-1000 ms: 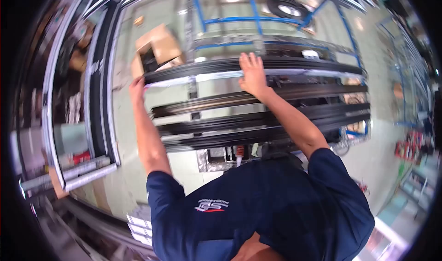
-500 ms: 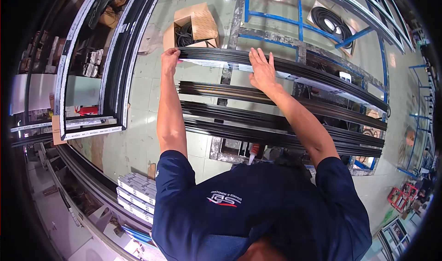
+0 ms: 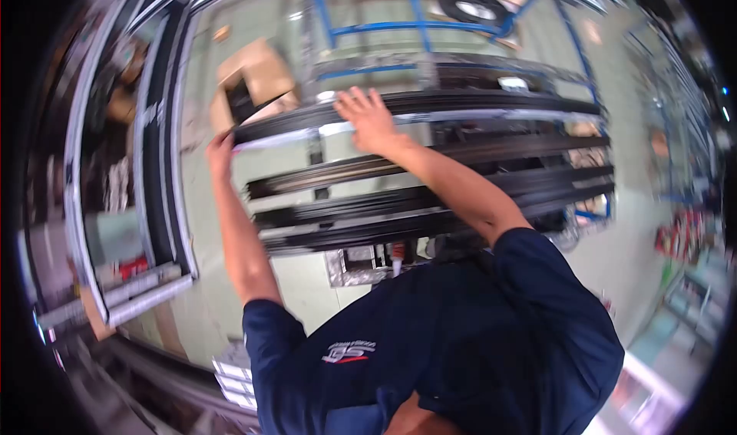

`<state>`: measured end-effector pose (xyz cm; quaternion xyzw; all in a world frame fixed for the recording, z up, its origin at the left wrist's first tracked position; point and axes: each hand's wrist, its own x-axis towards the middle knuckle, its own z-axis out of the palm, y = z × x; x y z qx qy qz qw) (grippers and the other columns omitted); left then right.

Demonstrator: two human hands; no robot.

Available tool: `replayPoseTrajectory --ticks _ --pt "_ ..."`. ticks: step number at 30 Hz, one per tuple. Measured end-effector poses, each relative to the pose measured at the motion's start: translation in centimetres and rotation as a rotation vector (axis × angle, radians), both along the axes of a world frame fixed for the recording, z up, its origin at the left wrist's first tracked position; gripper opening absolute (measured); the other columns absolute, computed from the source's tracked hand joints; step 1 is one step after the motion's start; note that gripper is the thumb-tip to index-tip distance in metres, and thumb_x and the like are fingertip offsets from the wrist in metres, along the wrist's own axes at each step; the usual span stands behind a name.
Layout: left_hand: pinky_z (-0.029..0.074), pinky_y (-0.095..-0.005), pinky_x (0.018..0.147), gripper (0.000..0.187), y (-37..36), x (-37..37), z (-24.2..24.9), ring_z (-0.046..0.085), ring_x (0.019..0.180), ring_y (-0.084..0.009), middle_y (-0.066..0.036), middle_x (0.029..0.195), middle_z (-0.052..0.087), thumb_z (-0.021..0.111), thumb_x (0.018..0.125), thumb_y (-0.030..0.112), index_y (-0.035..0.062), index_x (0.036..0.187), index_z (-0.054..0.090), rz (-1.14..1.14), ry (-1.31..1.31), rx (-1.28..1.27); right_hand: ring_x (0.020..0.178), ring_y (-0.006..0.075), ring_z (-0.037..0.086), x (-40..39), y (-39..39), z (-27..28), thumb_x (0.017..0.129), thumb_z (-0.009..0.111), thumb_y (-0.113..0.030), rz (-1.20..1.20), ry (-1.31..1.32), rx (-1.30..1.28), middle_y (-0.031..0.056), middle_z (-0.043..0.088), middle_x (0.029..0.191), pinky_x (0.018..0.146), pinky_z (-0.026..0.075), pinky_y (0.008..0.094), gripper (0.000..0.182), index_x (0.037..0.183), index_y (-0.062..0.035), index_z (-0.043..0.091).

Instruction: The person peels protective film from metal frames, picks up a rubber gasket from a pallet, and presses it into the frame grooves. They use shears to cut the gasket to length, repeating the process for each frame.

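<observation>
A long black profile bundle [image 3: 476,103] with a pale strip along its near side lies across the far side of the work frame. My left hand [image 3: 220,149] is closed round its left end. My right hand [image 3: 368,120] rests on top of the same bundle with fingers spread, to the right of the left hand. Nearer to me lie more black profiles: a second row [image 3: 330,174], a third row [image 3: 338,207] and a fourth row [image 3: 330,239], roughly parallel. The picture is blurred, so single profiles are hard to tell apart.
An open cardboard box [image 3: 257,70] with black contents sits beyond my left hand. A black coil [image 3: 474,7] lies at the back, near blue frame bars [image 3: 384,27]. Tall profile frames [image 3: 84,182] stand at left. A red tube with a white nozzle [image 3: 398,257] is near my body.
The whole view has swung and blurred, shifting the hands and profiles leftward in the picture. Both hands stay on the far bundle, the left at its end, the right flat on top.
</observation>
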<state>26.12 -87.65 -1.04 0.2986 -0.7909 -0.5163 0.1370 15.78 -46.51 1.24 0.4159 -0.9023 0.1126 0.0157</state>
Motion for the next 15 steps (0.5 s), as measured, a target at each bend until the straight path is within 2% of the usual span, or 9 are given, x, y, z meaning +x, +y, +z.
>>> replayPoseTrajectory --ticks 1,3,8,9,10,11,12,13,15 --pt "0.056 -0.0268 0.061 0.025 -0.8 -0.1 -0.9 0.064 0.079 -0.0135 -0.009 0.092 0.069 0.065 0.092 0.013 -0.0037 0.11 0.071 -0.036 0.024 -0.012 0.148 0.0327 0.026 -0.1 2.0 -0.1 0.077 0.068 -0.014 -0.038 0.003 -0.067 0.0107 0.035 0.157 0.12 0.018 0.0548 0.074 0.147 -0.0135 0.045" --pt "0.059 -0.0273 0.061 0.026 -2.5 -0.4 -2.3 0.064 0.079 -0.0144 -0.01 0.095 0.069 0.067 0.092 0.012 -0.0044 0.112 0.069 0.0 -0.001 0.059 0.146 0.0353 0.028 -0.6 7.8 0.4 0.074 0.068 -0.012 -0.113 -0.005 -0.179 0.0134 0.038 0.154 0.118 0.021 0.0556 0.073 0.145 -0.0124 0.047" --pt "0.059 -0.0305 0.06 0.031 -4.5 -1.1 -4.1 0.067 0.081 -0.0164 -0.009 0.098 0.07 0.064 0.094 0.016 -0.0022 0.119 0.067 -0.002 -0.046 0.015 0.143 0.0364 0.031 -3.4 24.3 0.0 0.073 0.065 -0.01 -0.551 0.153 -0.06 0.0179 0.04 0.151 0.116 0.023 0.0559 0.072 0.143 -0.0099 0.048" --pt "0.059 -0.0345 0.067 0.033 -4.6 -1.7 -4.3 0.069 0.086 -0.0216 -0.015 0.099 0.072 0.065 0.092 0.016 -0.0028 0.118 0.068 0.029 -0.126 -0.064 0.143 0.036 0.031 -4.1 27.0 -0.2 0.073 0.064 -0.01 -0.653 0.168 -0.004 0.0183 0.04 0.151 0.115 0.024 0.055 0.072 0.143 -0.0085 0.047" --pt "0.057 -0.0414 0.078 0.036 -5.3 -2.1 -5.2 0.07 0.084 -0.03 -0.021 0.097 0.072 0.067 0.087 0.015 -0.0046 0.117 0.068 -0.043 -0.098 -0.512 0.143 0.0361 0.031 -4.8 28.9 0.2 0.074 0.064 -0.01 -0.699 0.143 0.015 0.019 0.04 0.151 0.116 0.024 0.0545 0.072 0.143 -0.0071 0.046" --pt "0.052 -0.0468 0.088 0.041 -2.1 -3.0 -3.4 0.068 0.086 -0.0385 -0.023 0.097 0.071 0.071 0.081 0.017 -0.0039 0.116 0.069 0.091 -0.262 -0.9 0.143 0.0363 0.031 -5.3 30.8 0.5 0.074 0.063 -0.01 -0.743 0.115 0.034 0.0196 0.04 0.15 0.116 0.024 0.0539 0.072 0.143 -0.0057 0.045" --pt "0.053 -0.0475 0.087 0.043 1.4 -4.1 -2.1 0.068 0.088 -0.0408 -0.024 0.098 0.071 0.071 0.081 0.02 -0.0035 0.117 0.068 0.122 -0.209 -1.043 0.143 0.0364 0.031 -5.5 32.4 0.5 0.074 0.063 -0.01 -0.783 0.083 0.051 0.0203 0.04 0.15 0.116 0.024 0.0533 0.072 0.143 -0.0043 0.045" --pt "0.053 -0.0482 0.085 0.046 5.4 -5.2 -0.7 0.068 0.09 -0.043 -0.026 0.099 0.07 0.071 0.081 0.023 -0.0032 0.119 0.067 0.159 -0.155 -1.184 0.143 0.0377 0.031 -5.5 33.1 -1.0 0.075 0.064 -0.012 -0.731 0.203 0.024 0.0224 0.04 0.148 0.117 0.024 0.0525 0.072 0.143 -0.0014 0.043" --pt "0.052 -0.0501 0.088 0.043 16.9 -8.4 3.1 0.067 0.096 -0.0421 -0.025 0.106 0.069 0.073 0.08 0.022 -0.0005 0.116 0.068 -0.261 0.14 -0.947 0.143 0.039 0.03 -5.1 32.8 -0.5 0.074 0.065 -0.014 -0.741 0.157 -0.023 0.0233 0.04 0.148 0.117 0.023 0.0531 0.074 0.143 -0.0013 0.043"
